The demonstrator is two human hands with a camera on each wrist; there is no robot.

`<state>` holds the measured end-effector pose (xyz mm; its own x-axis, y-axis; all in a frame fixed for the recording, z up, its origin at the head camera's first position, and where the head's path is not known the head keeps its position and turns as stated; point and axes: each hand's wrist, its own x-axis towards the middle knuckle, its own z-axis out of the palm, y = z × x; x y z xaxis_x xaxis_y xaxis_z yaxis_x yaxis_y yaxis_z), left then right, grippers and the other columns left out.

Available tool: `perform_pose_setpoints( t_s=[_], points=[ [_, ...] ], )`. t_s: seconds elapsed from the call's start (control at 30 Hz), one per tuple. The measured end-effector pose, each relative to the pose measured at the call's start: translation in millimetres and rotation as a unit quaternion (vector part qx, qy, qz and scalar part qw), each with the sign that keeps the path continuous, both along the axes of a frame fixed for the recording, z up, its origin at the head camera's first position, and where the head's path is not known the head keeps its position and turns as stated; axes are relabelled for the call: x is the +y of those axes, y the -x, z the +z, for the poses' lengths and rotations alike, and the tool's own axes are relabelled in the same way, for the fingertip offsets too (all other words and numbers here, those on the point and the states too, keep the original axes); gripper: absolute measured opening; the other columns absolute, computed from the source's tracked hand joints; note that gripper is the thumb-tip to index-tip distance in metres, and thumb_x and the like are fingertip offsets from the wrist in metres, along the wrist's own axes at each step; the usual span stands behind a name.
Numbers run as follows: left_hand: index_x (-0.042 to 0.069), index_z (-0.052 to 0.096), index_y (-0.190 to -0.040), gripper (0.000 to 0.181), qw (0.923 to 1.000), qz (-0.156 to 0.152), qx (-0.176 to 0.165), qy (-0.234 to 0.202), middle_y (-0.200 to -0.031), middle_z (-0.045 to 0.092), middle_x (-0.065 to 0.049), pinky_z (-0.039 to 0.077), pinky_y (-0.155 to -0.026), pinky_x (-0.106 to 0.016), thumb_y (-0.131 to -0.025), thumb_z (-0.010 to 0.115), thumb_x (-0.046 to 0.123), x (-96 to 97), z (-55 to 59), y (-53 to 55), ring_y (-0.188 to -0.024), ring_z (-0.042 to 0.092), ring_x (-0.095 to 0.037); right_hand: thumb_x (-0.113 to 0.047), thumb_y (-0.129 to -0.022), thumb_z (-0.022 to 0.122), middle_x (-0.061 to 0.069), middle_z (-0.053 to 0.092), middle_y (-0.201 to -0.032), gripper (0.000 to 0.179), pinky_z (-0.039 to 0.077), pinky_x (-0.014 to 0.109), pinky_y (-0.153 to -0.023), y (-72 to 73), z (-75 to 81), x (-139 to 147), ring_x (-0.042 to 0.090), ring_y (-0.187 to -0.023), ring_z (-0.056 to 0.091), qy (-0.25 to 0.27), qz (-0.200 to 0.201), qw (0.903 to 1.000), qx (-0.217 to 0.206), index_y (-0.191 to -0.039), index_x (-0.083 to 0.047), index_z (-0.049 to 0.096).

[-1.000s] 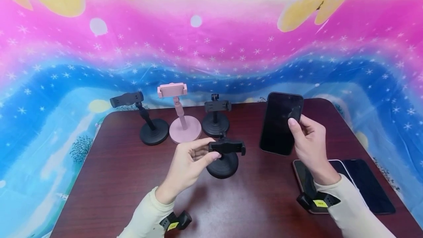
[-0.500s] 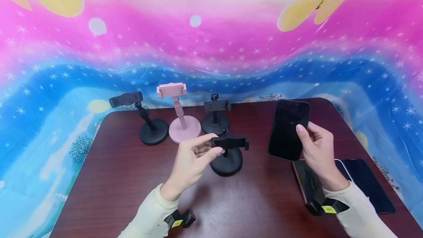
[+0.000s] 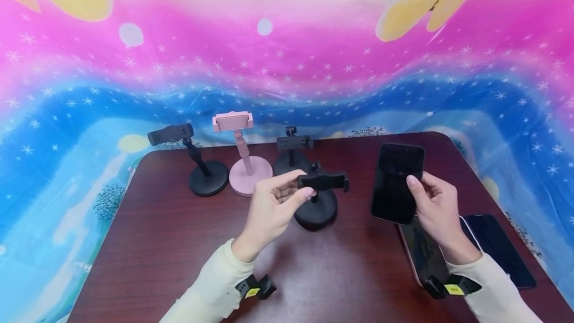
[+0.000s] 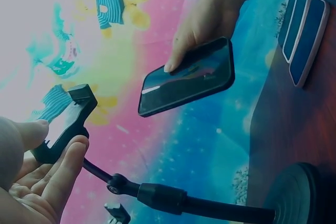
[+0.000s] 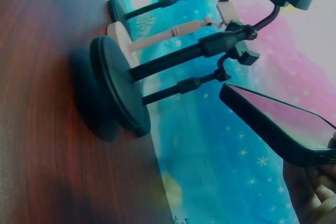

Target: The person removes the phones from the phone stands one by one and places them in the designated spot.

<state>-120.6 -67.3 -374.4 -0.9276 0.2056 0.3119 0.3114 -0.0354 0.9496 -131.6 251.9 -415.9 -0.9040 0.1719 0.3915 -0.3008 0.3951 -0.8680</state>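
Observation:
My left hand pinches the left end of a black phone stand's clamp between thumb and fingers. The stand's round base seems slightly off the table, with a dark shadow beside it in the right wrist view. To its right, my right hand grips a black smartphone by its right edge, thumb on the screen. The phone is upright in the air, apart from the clamp. In the left wrist view a gap separates the phone from the clamp.
Behind stand a black phone stand at left, a pink one, and another black one partly hidden by my left hand. Two phones lie at right, one light-rimmed and one dark, on the brown table. A patterned cloth hangs behind.
My left hand has moved right and farther back, taking the black stand with it. My right hand has drawn the smartphone right and a little nearer.

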Motion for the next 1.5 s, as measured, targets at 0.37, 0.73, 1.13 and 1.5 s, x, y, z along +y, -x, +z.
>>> perform_pose_setpoints(
  t_s=[0.37,0.73,1.13,1.5],
  points=[
    [-0.004,0.071,-0.114,0.022,0.9995,-0.005,0.018,-0.027,-0.096,0.075,-0.025,0.062,-0.083,-0.027,-0.092,0.071,0.0,16.4,0.9,11.5,-0.082,0.074,-0.004,-0.003,-0.101,0.057,-0.019,0.057,-0.054,0.017,0.039,0.019,-0.042,-6.1,-11.6,13.2,0.0,-0.043,0.046,-0.05,-0.004,0.9987,-0.006,-0.107,0.002,0.072],
    [-0.001,0.072,-0.111,0.017,0.9988,-0.004,0.028,-0.039,-0.094,0.075,-0.022,0.063,-0.084,-0.031,-0.094,0.07,0.003,32.2,2.6,25.0,-0.082,0.073,-0.007,-0.001,-0.1,0.058,-0.015,0.055,-0.05,0.016,0.04,0.015,-0.047,-13.0,-29.3,25.4,-0.002,-0.044,0.047,-0.066,-0.01,0.9973,-0.029,-0.104,0.002,0.073],
    [0.001,0.073,-0.111,0.018,0.9986,0.019,0.041,-0.027,-0.094,0.076,-0.019,0.063,-0.086,-0.031,-0.094,0.071,0.006,47.0,2.9,39.5,-0.082,0.074,-0.01,-0.007,-0.101,0.06,-0.016,0.035,-0.047,0.017,0.026,0.025,-0.039,-22.4,-40.8,30.4,0.0,-0.039,0.031,-0.1,-0.011,0.9931,-0.059,-0.087,-0.001,0.069],
    [0.002,0.072,-0.118,0.026,0.9982,0.031,0.045,-0.024,-0.097,0.077,-0.02,0.062,-0.085,-0.029,-0.093,0.073,0.007,58.7,2.4,53.3,-0.087,0.076,-0.032,-0.005,-0.1,0.061,-0.017,0.031,-0.05,0.014,0.025,0.025,-0.037,-25.9,-49.5,34.2,-0.005,-0.039,0.027,-0.115,0.009,0.991,-0.068,-0.089,-0.002,0.069]
  ],
)
